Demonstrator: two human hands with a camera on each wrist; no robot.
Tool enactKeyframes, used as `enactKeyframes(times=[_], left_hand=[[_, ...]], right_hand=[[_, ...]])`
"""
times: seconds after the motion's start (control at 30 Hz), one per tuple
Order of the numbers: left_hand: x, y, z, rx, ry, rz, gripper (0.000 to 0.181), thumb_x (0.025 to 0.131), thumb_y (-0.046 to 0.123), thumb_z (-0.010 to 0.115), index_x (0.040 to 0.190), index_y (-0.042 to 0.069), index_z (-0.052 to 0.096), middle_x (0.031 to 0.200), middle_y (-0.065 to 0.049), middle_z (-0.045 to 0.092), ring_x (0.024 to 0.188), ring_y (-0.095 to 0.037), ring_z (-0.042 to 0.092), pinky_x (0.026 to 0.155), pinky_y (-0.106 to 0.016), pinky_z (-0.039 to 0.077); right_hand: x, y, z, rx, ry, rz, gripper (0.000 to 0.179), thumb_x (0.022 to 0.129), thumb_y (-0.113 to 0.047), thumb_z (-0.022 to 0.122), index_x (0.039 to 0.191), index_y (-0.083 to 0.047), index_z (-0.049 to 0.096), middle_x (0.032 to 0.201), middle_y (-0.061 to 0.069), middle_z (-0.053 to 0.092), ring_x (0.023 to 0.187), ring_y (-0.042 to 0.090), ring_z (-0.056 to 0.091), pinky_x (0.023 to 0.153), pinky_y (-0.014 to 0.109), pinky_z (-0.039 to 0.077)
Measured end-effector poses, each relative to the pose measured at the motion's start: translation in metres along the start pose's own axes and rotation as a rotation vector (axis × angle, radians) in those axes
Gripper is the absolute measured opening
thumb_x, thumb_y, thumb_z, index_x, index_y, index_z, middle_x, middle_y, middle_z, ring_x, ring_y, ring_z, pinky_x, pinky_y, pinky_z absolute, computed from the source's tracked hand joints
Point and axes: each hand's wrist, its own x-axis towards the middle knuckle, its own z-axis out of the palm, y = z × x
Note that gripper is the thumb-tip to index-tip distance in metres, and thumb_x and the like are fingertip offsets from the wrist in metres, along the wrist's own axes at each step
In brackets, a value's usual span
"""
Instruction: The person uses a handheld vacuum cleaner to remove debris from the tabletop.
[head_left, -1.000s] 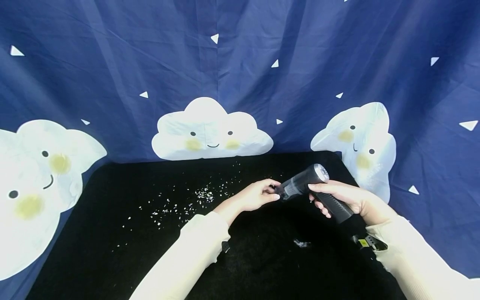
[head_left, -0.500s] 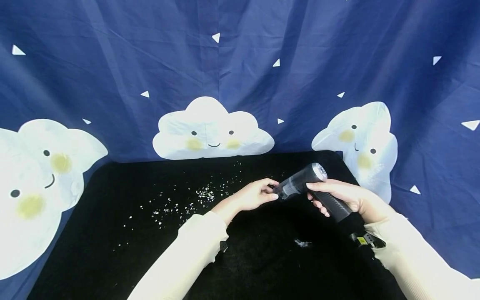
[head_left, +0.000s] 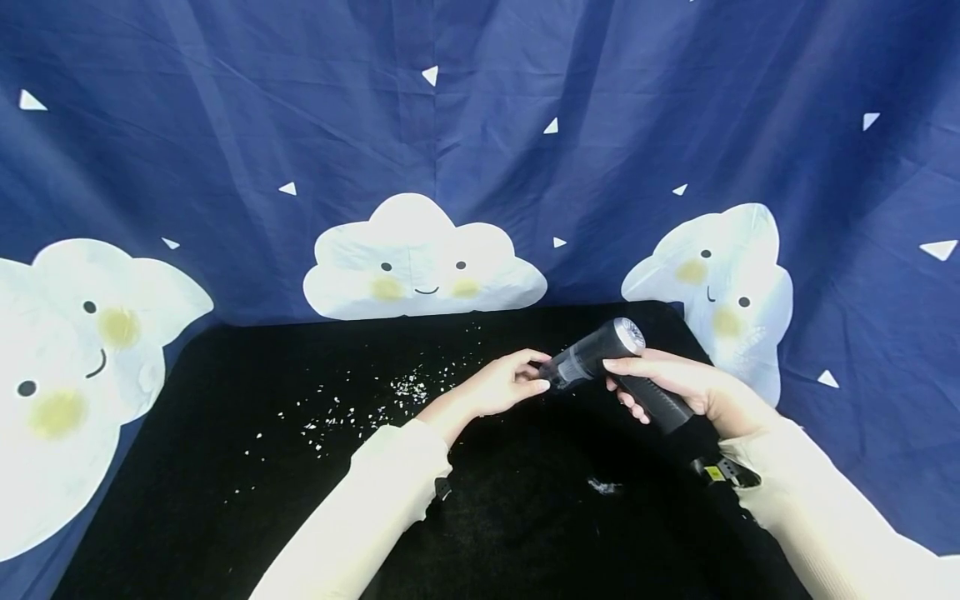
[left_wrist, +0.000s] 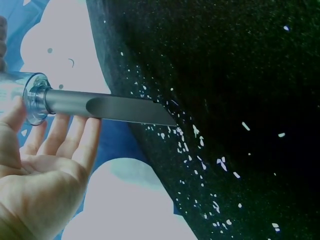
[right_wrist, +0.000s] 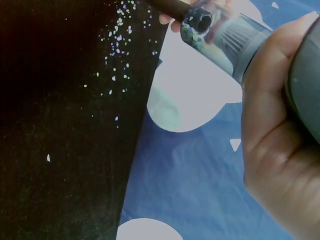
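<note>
A black handheld vacuum [head_left: 592,352] is held tilted above the dark tabletop. My right hand [head_left: 686,379] grips its ribbed handle, thumb along the top. At its front end, my left hand [head_left: 495,388] holds it with the thumb against the clear dust cup [left_wrist: 12,87] and the fingers behind the grey crevice nozzle [left_wrist: 125,109]. The nozzle has a slanted tip, which overlaps the scattered white paper bits [left_wrist: 195,131] in the left wrist view. Pale scraps show inside the cup's front end in the right wrist view.
White bits [head_left: 408,390] lie scattered over the left and middle of the black tabletop [head_left: 487,533]. A small whitish clump [head_left: 603,486] lies nearer the front right. Behind the table hangs a blue curtain [head_left: 495,75] with printed clouds.
Both hands have shifted slightly left and up with the vacuum over the last half second. The scattered bits on the table look unchanged.
</note>
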Motion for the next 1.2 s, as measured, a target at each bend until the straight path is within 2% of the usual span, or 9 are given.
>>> enactKeyframes(times=[0.27, 0.77, 1.07, 1.2], left_hand=[[0.001, -0.005, 0.001, -0.002, 0.008, 0.001, 0.042, 0.1, 0.023, 0.064, 0.14, 0.013, 0.053, 0.116, -0.01, 0.07, 0.105, -0.018, 0.069, 0.089, -0.032, 0.052], [-0.003, -0.003, 0.002, -0.001, -0.029, -0.024, 0.042, 0.099, 0.028, 0.066, 0.138, 0.018, 0.053, 0.116, -0.005, 0.07, 0.099, -0.011, 0.068, 0.083, -0.029, 0.053], [-0.004, 0.0, 0.003, 0.022, -0.039, 0.001, 0.042, 0.099, 0.028, 0.066, 0.137, 0.017, 0.053, 0.115, -0.006, 0.071, 0.099, -0.011, 0.069, 0.087, -0.03, 0.052], [-0.003, 0.0, 0.002, 0.007, -0.023, 0.008, 0.042, 0.099, 0.025, 0.066, 0.137, 0.016, 0.053, 0.115, -0.007, 0.071, 0.101, -0.014, 0.069, 0.086, -0.031, 0.053]], right_hand=[[0.004, -0.001, -0.001, 0.002, 0.003, 0.027, 0.031, 0.105, -0.031, 0.051, 0.098, -0.001, 0.053, 0.07, 0.004, 0.056, 0.055, 0.012, 0.058, 0.054, 0.028, 0.053], [-0.002, -0.001, -0.003, -0.022, -0.047, 0.022, 0.03, 0.105, -0.03, 0.05, 0.099, 0.0, 0.053, 0.071, 0.004, 0.056, 0.055, 0.012, 0.058, 0.054, 0.027, 0.052], [-0.006, 0.0, -0.003, -0.026, -0.06, 0.017, 0.03, 0.106, -0.029, 0.049, 0.099, 0.0, 0.053, 0.071, 0.004, 0.056, 0.055, 0.012, 0.058, 0.054, 0.027, 0.052], [-0.005, -0.001, -0.002, -0.035, -0.043, 0.001, 0.03, 0.105, -0.029, 0.05, 0.099, 0.0, 0.053, 0.071, 0.004, 0.057, 0.056, 0.013, 0.058, 0.054, 0.028, 0.053]])
